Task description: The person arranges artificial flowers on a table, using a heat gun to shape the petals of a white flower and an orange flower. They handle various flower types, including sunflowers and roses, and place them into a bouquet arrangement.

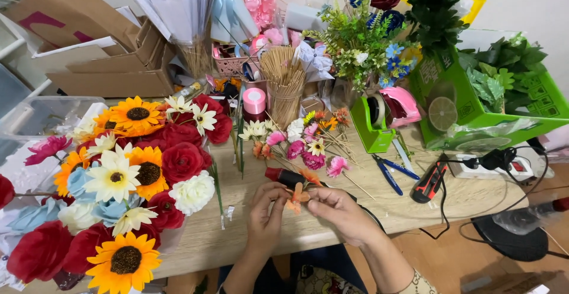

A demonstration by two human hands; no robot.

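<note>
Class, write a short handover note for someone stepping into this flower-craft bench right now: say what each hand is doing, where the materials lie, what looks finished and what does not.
Left hand and right hand: both pinch one small orange fabric flower over the wooden table edge.
Just behind it lies a red-and-black glue gun.
Finished-looking small flowers on sticks lie mid-table; a cup of bare wooden sticks stands behind them.
Blue-handled pliers lie to the right.
The orange flower shows no stick yet.
</note>
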